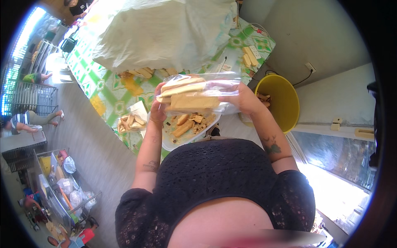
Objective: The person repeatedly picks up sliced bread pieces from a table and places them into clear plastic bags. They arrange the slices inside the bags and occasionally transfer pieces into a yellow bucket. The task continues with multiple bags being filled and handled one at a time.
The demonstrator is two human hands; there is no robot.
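Observation:
A clear plastic bag (198, 93) holding several pale yellow bar-shaped pieces (195, 101) is raised in front of me. My left hand (158, 107) grips the filled end of this bag. On the other side, my right hand (245, 98) has hold of the loose plastic end. Just below the bag, a translucent plastic tub (198, 135) holds broken yellow pieces (183, 128) and crumbs; the bag hides part of it. Left of the tub lies a small clear bag (131, 122) of split pieces, near a white card (139, 109).
A white cloth (161, 34) covers a large mound on the green patterned tablecloth (119, 105), with more bars (144, 73) along its edge. Bars (250, 57) lie near a power strip (255, 52). A yellow bin (279, 102) stands right. A loaded cart (68, 186) and people are left.

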